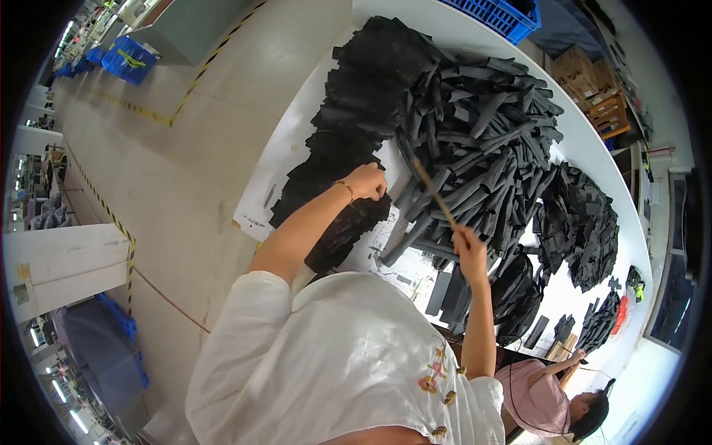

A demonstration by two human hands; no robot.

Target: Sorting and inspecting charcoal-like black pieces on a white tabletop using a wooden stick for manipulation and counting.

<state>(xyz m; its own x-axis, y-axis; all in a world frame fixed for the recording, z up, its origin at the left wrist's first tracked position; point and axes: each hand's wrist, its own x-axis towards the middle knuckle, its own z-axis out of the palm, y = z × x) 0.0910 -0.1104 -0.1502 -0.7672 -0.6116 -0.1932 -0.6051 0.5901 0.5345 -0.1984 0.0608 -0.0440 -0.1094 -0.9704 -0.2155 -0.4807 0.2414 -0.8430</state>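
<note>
Right hand [469,254] grips a stick [436,195], left hand [367,182] curls, contents unclear; flat black layers [363,93] appear done, loose heap [493,141] outstanding.

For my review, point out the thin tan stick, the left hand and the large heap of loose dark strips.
Thin tan stick [436,193]: head view, middle of its shaft.
Left hand [366,182]: head view, back of the hand.
Large heap of loose dark strips [486,154]: head view, strips near its middle.

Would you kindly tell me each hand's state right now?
Left hand: curled; cannot tell whether it's holding anything.
Right hand: closed, holding a wooden stick.
</note>
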